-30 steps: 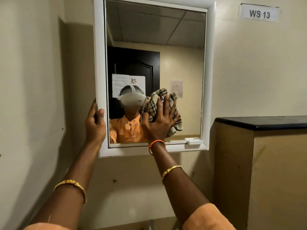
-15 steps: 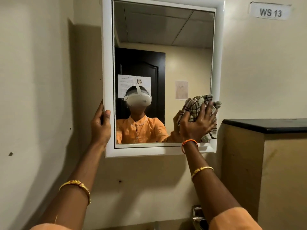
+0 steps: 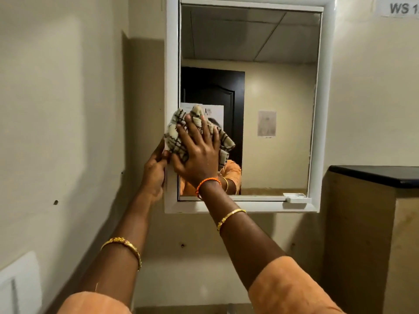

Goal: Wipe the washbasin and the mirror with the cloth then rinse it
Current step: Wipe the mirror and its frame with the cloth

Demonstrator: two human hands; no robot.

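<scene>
A white-framed mirror hangs on the beige wall ahead. My right hand presses a bunched beige cloth with dark checks flat against the glass at the mirror's lower left, overlapping the left frame. My left hand grips the left edge of the mirror frame just below the cloth, thumb on the front. The washbasin is out of view below.
A dark-topped wooden cabinet stands to the right of the mirror. A small white catch sits on the mirror's lower right frame. A "WS" label is on the wall at top right, a white panel at bottom left.
My right hand swept the cloth from the mirror's middle to its lower right corner, then back across to the lower left edge. My left hand stayed on the frame.
</scene>
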